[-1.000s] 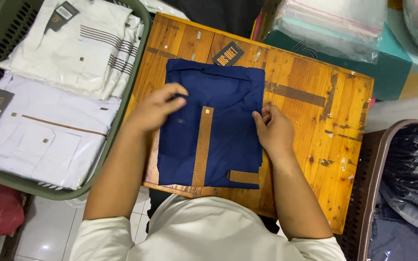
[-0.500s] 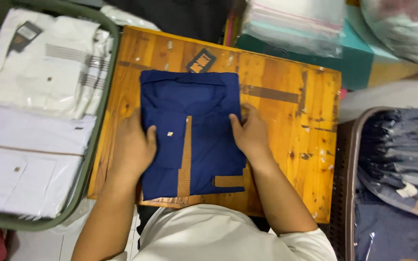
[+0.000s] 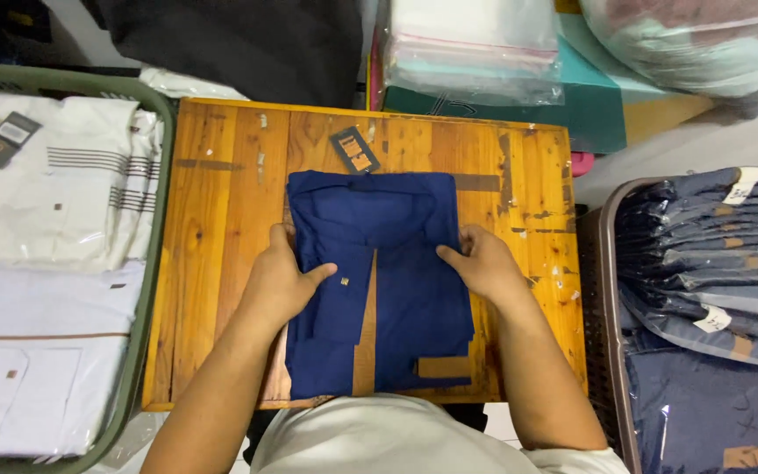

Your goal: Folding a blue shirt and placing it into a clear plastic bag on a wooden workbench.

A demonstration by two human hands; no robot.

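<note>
A folded navy blue shirt [image 3: 396,263] with a tan placket strip lies flat on a small orange wooden table [image 3: 221,228]. A dark hang tag [image 3: 354,149] sticks out past its collar end. My left hand [image 3: 282,281] grips the shirt's left edge, thumb on top of the cloth. My right hand [image 3: 484,262] holds the right edge the same way. Both hands sit at about the middle of the shirt's length.
A green basket [image 3: 146,333] on the left holds folded white shirts [image 3: 46,202]. A brown basket [image 3: 603,351] on the right holds bagged dark blue shirts [image 3: 712,254]. Clear plastic bags [image 3: 475,44] and a teal box [image 3: 607,96] sit behind the table.
The left hand came off the shirt's top and both hands now grip its side edges. The view swung, so the table appears squarer and more centred.
</note>
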